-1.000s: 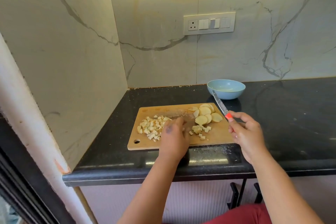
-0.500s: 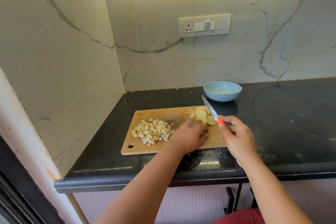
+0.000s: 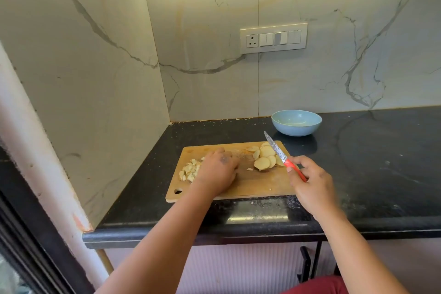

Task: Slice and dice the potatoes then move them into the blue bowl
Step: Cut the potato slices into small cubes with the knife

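The dicing is partly done and the step in hand looks like gathering: the left hand (image 3: 216, 170) lies palm down with fingers spread on the wooden cutting board (image 3: 257, 184), covering the right side of the heap of diced potato (image 3: 189, 169) at the board's left end, pressing or sweeping the cubes rather than pinching any. The right hand (image 3: 310, 188) is curled round the red handle of the knife (image 3: 278, 154), whose speckled blade points up and away over the potato slices (image 3: 266, 157) at the board's far right corner, apparently lifted clear of them. The next move probably calls for bringing the left hand across to steady a few slices and lowering the blade to cut them into strips, then cubes. By count: one board, one knife, one blue bowl (image 3: 296, 122) standing on the black worktop (image 3: 381, 162) just beyond the board, holding no potato; roughly six or seven round slices overlapping, one stray cube (image 3: 249, 169) between heap and slices, and diced pieces too many and too hidden to number.
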### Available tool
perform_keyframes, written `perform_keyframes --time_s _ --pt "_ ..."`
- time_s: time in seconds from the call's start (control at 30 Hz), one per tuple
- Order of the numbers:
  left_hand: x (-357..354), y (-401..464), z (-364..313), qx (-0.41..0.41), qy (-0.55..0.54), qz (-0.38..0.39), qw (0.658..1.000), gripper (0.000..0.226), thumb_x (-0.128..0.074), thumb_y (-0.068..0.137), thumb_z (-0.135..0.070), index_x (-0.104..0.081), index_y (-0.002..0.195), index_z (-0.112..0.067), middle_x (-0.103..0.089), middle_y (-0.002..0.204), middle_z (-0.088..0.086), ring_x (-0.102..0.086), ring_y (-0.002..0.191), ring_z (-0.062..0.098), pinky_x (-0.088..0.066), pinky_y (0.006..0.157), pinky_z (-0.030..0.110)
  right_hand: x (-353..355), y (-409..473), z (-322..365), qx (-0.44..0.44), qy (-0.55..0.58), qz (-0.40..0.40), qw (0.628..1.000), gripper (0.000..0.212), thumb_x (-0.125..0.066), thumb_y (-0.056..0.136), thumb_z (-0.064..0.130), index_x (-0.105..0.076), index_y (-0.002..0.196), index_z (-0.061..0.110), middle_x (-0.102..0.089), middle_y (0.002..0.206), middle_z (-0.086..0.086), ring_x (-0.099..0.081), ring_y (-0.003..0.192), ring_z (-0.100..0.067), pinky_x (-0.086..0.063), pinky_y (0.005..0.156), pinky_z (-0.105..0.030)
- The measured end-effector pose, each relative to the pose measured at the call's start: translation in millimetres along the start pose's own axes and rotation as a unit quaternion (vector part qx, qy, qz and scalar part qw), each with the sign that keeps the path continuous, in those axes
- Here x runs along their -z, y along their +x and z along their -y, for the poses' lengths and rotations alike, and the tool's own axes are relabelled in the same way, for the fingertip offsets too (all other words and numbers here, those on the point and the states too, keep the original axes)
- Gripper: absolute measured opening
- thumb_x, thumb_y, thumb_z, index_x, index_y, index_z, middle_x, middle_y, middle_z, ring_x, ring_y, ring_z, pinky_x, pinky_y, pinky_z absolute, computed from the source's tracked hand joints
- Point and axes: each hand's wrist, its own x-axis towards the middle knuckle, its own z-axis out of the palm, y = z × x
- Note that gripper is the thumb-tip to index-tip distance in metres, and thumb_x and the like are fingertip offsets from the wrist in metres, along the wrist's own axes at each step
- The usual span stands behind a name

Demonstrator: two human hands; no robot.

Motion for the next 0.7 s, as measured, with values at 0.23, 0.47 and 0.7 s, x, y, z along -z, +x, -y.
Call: perform_keyframes --time_s 0.23,0.47,0.7 --pt "15.4 3.9 22.3 0.095 -0.091 -0.058 0.99 0.023 -0.052 0.101 -0.021 -0.071 0.114 -0.019 -0.058 0.109 0.0 -0.047 0.106 0.02 -0.041 0.086 0.031 -6.2 -9.2 15.5 0.082 -0.081 0.024 0.993 0.016 -0.061 0.092 0.015 -0.066 0.105 0.023 -0.05 0.057 0.011 -0.047 0.047 -0.004 -0.039 0.046 -0.014" --pt "23.6 13.1 7.6 0.144 -0.082 -0.021 0.986 0.028 -0.042 0.104 -0.03 -0.064 0.12 -0.023 -0.065 0.114 0.001 -0.05 0.11 0.024 -0.039 0.085 0.036 -4.4 -5.3 10.9 0.046 -0.048 -0.02 0.998 0.019 -0.059 0.094 0.017 -0.067 0.11 0.022 -0.05 0.057 0.009 -0.045 0.047 -0.009 -0.037 0.046 -0.014" --pt "2.7 16.7 -34.8 0.077 -0.031 0.042 0.996 0.024 -0.048 0.1 -0.037 -0.066 0.112 -0.027 -0.064 0.115 -0.005 -0.045 0.116 0.022 -0.031 0.095 0.04 -4.7 -4.0 6.0 0.039 -0.042 -0.017 0.998 0.019 -0.059 0.094 0.018 -0.067 0.11 0.025 -0.051 0.055 0.005 -0.045 0.047 -0.011 -0.038 0.048 -0.02"
